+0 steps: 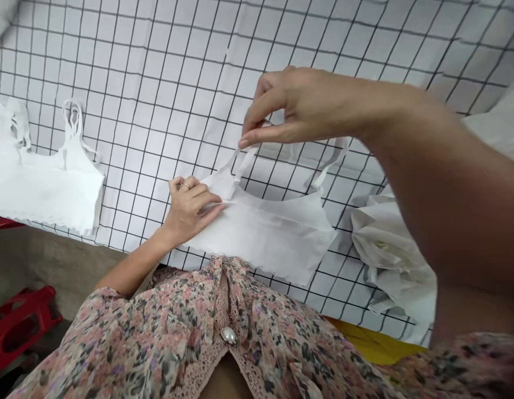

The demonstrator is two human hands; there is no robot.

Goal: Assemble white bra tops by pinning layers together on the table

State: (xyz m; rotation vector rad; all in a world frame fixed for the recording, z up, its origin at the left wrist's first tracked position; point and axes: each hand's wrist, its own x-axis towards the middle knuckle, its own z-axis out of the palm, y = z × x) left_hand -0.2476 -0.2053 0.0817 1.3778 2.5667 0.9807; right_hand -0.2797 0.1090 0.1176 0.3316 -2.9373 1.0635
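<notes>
A white bra top (277, 233) with thin straps lies flat on the checked cloth in front of me. My left hand (194, 208) is closed at the garment's left side, its thumb and forefinger pinching the fabric just below the left strap. Raised above the same side, my right hand (277, 108) pinches the upper end of that strap between thumb and fingers and draws it up from the table. The other strap (329, 166) stands loosely curved at the garment's right side, touched by neither hand.
A stack of similar white bra tops (44, 177) lies at the left by the table edge. To the right sits a crumpled heap of white fabric (393, 249). The table wears a white cloth with black grid lines (157, 83). A red plastic stool (26, 324) stands at lower left.
</notes>
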